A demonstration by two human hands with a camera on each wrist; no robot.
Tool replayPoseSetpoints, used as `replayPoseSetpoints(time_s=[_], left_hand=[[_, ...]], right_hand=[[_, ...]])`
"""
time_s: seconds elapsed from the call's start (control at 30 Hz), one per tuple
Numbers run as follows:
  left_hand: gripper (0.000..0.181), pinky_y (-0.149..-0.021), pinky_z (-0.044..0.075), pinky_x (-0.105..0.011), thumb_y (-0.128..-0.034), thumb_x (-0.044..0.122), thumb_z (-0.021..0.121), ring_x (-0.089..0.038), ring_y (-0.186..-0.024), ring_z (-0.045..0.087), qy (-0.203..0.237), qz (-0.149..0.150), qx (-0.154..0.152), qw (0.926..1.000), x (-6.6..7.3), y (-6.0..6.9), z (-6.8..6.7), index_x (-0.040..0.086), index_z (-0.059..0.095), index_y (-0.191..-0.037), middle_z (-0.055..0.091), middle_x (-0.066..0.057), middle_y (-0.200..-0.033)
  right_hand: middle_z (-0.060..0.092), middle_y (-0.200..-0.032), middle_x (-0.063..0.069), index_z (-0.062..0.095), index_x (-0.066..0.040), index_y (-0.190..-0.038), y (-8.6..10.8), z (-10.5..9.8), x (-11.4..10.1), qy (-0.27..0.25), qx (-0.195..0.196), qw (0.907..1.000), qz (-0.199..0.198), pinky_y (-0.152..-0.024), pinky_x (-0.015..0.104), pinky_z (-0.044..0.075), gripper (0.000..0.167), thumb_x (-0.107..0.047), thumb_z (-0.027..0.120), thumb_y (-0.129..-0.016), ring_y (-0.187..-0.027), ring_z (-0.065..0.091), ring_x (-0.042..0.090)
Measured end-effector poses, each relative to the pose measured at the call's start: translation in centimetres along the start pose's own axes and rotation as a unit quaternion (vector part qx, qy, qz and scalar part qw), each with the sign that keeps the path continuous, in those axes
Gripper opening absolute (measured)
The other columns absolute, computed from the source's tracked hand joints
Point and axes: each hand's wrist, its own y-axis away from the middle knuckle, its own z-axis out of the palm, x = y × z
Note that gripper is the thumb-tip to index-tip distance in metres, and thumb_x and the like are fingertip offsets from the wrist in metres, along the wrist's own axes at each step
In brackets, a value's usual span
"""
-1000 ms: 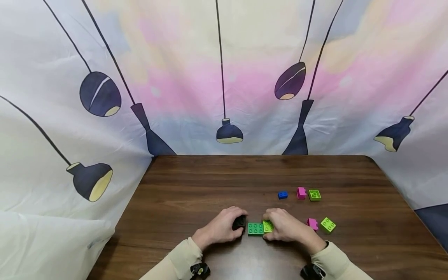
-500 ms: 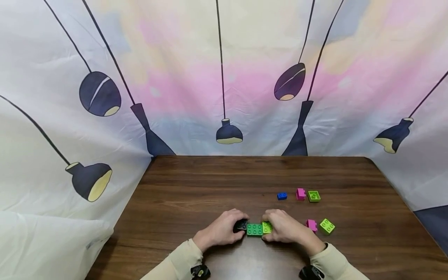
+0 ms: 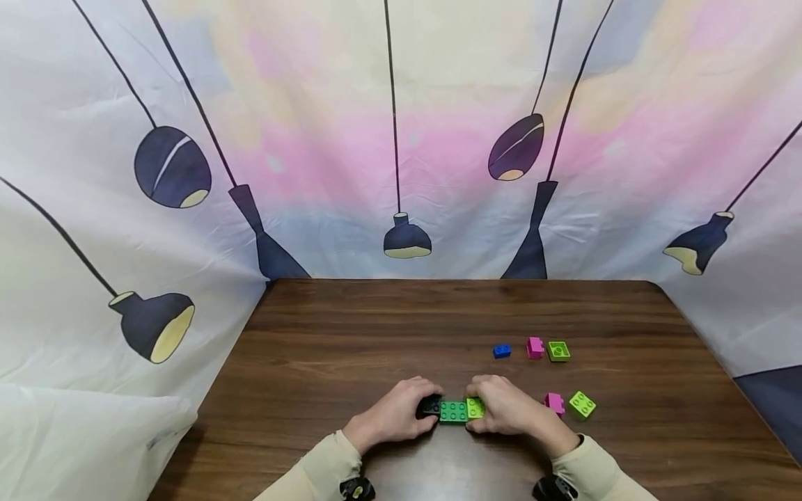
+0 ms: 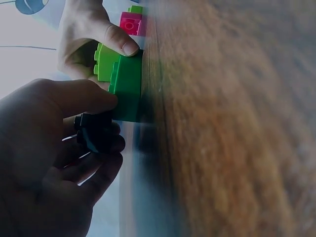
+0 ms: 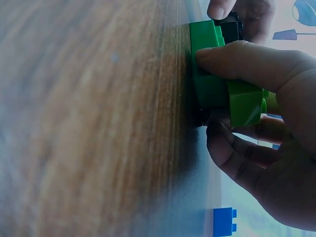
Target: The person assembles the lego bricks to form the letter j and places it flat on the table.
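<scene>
Between the hands lies a green brick [image 3: 453, 412] on the table. A lime brick [image 3: 475, 408] stands higher than it at its right end, as the right wrist view shows with the lime brick [image 5: 246, 104]. My right hand [image 3: 509, 407] pinches this end, its thumb against the green brick [image 5: 210, 81]. My left hand [image 3: 396, 412] grips a black brick [image 3: 430, 406] at the green brick's left end. In the left wrist view the black brick [image 4: 96, 132] also sits higher than the green one; fingers partly hide it, and I cannot tell whether it is pressed on.
Beyond the right hand lie a blue brick [image 3: 502, 351], a pink brick [image 3: 535, 348] and an upturned lime brick [image 3: 559, 351]. Nearer, right of that hand, are another pink brick [image 3: 554, 403] and a lime brick [image 3: 583, 404]. A printed curtain [image 3: 338, 139] hangs behind the wooden table [image 3: 351, 327].
The left hand has brought the black brick rightward to the green brick, closing the small gap, and the brick's studs have come into view. The right hand keeps its grip.
</scene>
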Motion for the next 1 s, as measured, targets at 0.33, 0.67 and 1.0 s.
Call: replayPoseSetpoints(time_s=[0.33, 0.67, 1.0], left_hand=[[0.036, -0.087, 0.050, -0.023, -0.0868, 0.019, 0.071, -0.010, -0.104, 0.060, -0.001, 0.008, 0.009, 0.9999, -0.05, 0.11, 0.14, 0.008, 0.064, -0.121, 0.067, -0.001, -0.113], [0.037, -0.086, 0.050, -0.023, -0.0860, 0.018, 0.071, -0.011, -0.103, 0.061, -0.004, 0.026, 0.023, 0.9994, -0.05, 0.14, 0.05, 0.006, 0.064, -0.120, 0.067, -0.003, -0.112], [0.038, -0.090, 0.049, -0.023, -0.0871, 0.019, 0.071, -0.010, -0.105, 0.060, -0.006, 0.017, 0.017, 0.9997, 0.06, -0.12, 0.00, 0.006, 0.063, -0.122, 0.066, -0.003, -0.114]], right_hand=[[0.051, -0.079, -0.013, 0.066, -0.016, -0.086, 0.03, 0.00, -0.18, -0.007, 0.004, 1.0000, -0.002, -0.059, 0.019, 0.040, 0.026, -0.030, 0.083, -0.072, -0.068, 0.045, 0.000], [0.053, -0.082, -0.011, 0.067, -0.015, -0.088, 0.14, -0.07, -0.25, -0.012, -0.007, 0.9999, 0.002, -0.060, 0.022, 0.042, 0.028, -0.031, 0.083, -0.072, -0.071, 0.047, 0.001], [0.053, -0.083, -0.011, 0.067, -0.015, -0.090, -0.08, -0.17, -0.12, -0.012, -0.014, 0.9998, 0.006, -0.062, 0.022, 0.042, 0.027, -0.032, 0.082, -0.074, -0.072, 0.047, 0.002]])
